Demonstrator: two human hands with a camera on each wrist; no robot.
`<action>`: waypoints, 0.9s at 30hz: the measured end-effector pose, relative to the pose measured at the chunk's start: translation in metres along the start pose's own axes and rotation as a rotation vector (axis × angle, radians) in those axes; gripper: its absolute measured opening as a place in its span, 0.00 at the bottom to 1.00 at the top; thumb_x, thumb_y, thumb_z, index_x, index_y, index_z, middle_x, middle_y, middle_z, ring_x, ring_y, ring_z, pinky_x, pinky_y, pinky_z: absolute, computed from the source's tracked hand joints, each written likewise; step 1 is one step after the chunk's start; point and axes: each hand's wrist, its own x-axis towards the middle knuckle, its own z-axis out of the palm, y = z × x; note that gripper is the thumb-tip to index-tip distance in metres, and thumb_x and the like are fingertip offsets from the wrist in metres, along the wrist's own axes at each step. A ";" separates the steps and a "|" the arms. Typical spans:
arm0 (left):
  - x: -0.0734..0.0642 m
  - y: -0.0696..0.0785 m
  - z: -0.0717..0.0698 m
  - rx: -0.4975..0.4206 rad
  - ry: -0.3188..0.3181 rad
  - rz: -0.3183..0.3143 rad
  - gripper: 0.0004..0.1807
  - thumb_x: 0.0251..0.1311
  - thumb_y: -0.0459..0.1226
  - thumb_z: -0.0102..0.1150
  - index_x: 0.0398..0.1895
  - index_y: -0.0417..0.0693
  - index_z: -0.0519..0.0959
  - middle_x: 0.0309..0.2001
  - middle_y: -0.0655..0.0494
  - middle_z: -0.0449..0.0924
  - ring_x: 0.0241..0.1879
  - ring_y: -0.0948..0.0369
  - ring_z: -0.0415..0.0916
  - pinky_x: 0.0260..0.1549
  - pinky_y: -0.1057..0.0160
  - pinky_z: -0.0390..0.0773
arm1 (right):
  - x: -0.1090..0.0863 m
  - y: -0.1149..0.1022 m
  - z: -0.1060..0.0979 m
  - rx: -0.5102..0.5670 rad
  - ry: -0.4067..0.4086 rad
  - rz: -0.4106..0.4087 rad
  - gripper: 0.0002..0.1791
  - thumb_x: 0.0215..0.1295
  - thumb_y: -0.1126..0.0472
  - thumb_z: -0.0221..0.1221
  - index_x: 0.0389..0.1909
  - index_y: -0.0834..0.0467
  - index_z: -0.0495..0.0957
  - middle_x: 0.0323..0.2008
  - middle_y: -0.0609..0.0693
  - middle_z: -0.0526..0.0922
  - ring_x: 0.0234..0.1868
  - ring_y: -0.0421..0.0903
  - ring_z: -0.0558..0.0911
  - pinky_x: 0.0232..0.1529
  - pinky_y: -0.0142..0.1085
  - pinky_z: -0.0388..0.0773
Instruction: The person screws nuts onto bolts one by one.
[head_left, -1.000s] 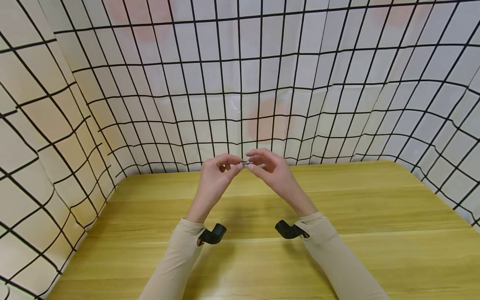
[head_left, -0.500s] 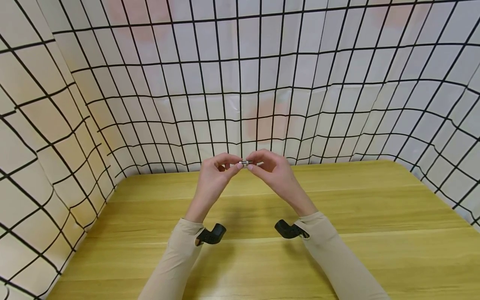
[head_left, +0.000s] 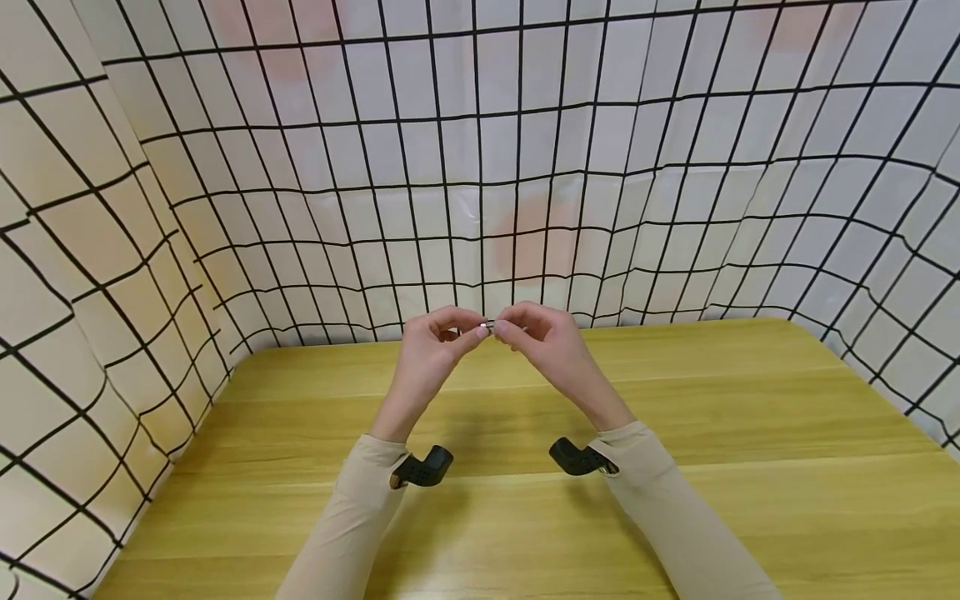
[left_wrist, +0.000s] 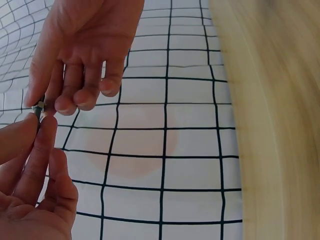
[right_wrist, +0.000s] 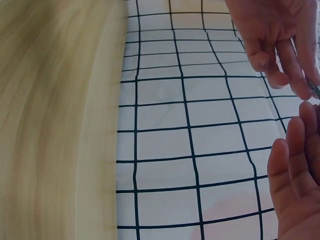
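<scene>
In the head view, a small metal bolt (head_left: 490,324) is held level between both hands, above the table's far edge. My left hand (head_left: 429,354) pinches its left end between thumb and index finger. The right hand (head_left: 557,350) has its thumb and index finger on the other end, and the thumb covers much of it. The left wrist view shows a small silvery nut (left_wrist: 39,106) on the bolt at the right hand's fingertips. At the edge of the right wrist view, only a sliver of the bolt (right_wrist: 314,90) shows.
Below the hands lies a wood-grain table (head_left: 495,517). A white curtain with a black grid (head_left: 420,150) stands behind the table and along both sides. Black wrist camera mounts (head_left: 426,468) stick out inward from the beige sleeves (head_left: 348,517).
The right hand's thumb and fingertips have shifted slightly left over the bolt, hiding more of its right part. My left hand stays nearly still.
</scene>
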 end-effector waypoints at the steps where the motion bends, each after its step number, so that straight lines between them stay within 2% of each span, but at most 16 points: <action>1: 0.000 0.000 0.000 -0.006 -0.001 -0.002 0.05 0.61 0.37 0.68 0.37 0.46 0.87 0.34 0.55 0.84 0.32 0.50 0.73 0.29 0.63 0.69 | 0.000 0.000 0.000 0.007 0.000 0.005 0.08 0.72 0.63 0.58 0.43 0.64 0.80 0.38 0.64 0.81 0.38 0.51 0.78 0.44 0.49 0.76; 4: 0.000 -0.001 0.001 -0.024 -0.005 -0.006 0.06 0.60 0.36 0.68 0.39 0.44 0.87 0.35 0.52 0.84 0.31 0.48 0.71 0.26 0.64 0.66 | 0.001 0.001 0.001 0.016 0.006 0.012 0.08 0.72 0.63 0.57 0.40 0.65 0.80 0.36 0.66 0.80 0.36 0.50 0.78 0.44 0.48 0.77; 8: 0.000 -0.002 0.002 -0.037 -0.008 -0.006 0.08 0.60 0.35 0.68 0.40 0.41 0.86 0.36 0.48 0.84 0.30 0.46 0.69 0.25 0.65 0.64 | 0.002 0.002 0.001 0.015 0.014 0.018 0.08 0.72 0.62 0.57 0.38 0.64 0.81 0.33 0.66 0.80 0.36 0.55 0.77 0.42 0.43 0.76; 13: 0.000 -0.002 0.002 -0.035 -0.001 -0.012 0.06 0.60 0.35 0.68 0.38 0.43 0.86 0.33 0.52 0.84 0.29 0.48 0.67 0.24 0.65 0.63 | 0.002 0.002 0.002 0.024 0.026 0.030 0.11 0.75 0.61 0.54 0.36 0.64 0.80 0.31 0.64 0.78 0.36 0.60 0.75 0.40 0.38 0.75; 16: 0.001 -0.002 0.001 -0.028 0.005 -0.006 0.04 0.60 0.35 0.68 0.37 0.45 0.87 0.33 0.55 0.84 0.29 0.49 0.69 0.25 0.64 0.64 | 0.003 0.002 0.002 0.016 0.023 0.020 0.11 0.76 0.62 0.52 0.41 0.65 0.79 0.34 0.63 0.79 0.37 0.58 0.76 0.40 0.39 0.76; 18: 0.002 -0.002 0.001 -0.019 0.007 0.002 0.03 0.60 0.35 0.68 0.36 0.46 0.87 0.32 0.55 0.84 0.31 0.50 0.71 0.27 0.63 0.66 | 0.003 0.002 0.001 0.003 0.011 -0.001 0.10 0.75 0.64 0.53 0.48 0.65 0.78 0.39 0.62 0.80 0.40 0.56 0.77 0.41 0.40 0.76; 21: 0.002 -0.003 0.000 -0.005 0.009 0.008 0.04 0.61 0.35 0.68 0.37 0.47 0.87 0.33 0.56 0.84 0.34 0.51 0.73 0.30 0.62 0.68 | 0.004 0.002 0.001 -0.018 -0.015 -0.055 0.14 0.70 0.68 0.57 0.55 0.65 0.76 0.47 0.59 0.80 0.45 0.52 0.78 0.44 0.43 0.77; 24: 0.002 -0.003 0.000 0.007 0.013 0.005 0.04 0.61 0.35 0.67 0.37 0.47 0.87 0.33 0.57 0.84 0.36 0.54 0.74 0.33 0.61 0.68 | 0.004 0.002 0.001 -0.031 -0.025 -0.114 0.14 0.67 0.71 0.59 0.52 0.67 0.77 0.48 0.58 0.80 0.47 0.50 0.78 0.47 0.49 0.76; 27: 0.002 -0.003 -0.001 0.012 0.016 0.001 0.04 0.61 0.35 0.68 0.37 0.46 0.87 0.32 0.57 0.84 0.36 0.57 0.74 0.35 0.61 0.69 | 0.003 0.001 0.001 -0.039 -0.019 -0.141 0.10 0.67 0.72 0.59 0.47 0.66 0.78 0.44 0.58 0.80 0.45 0.49 0.77 0.45 0.52 0.76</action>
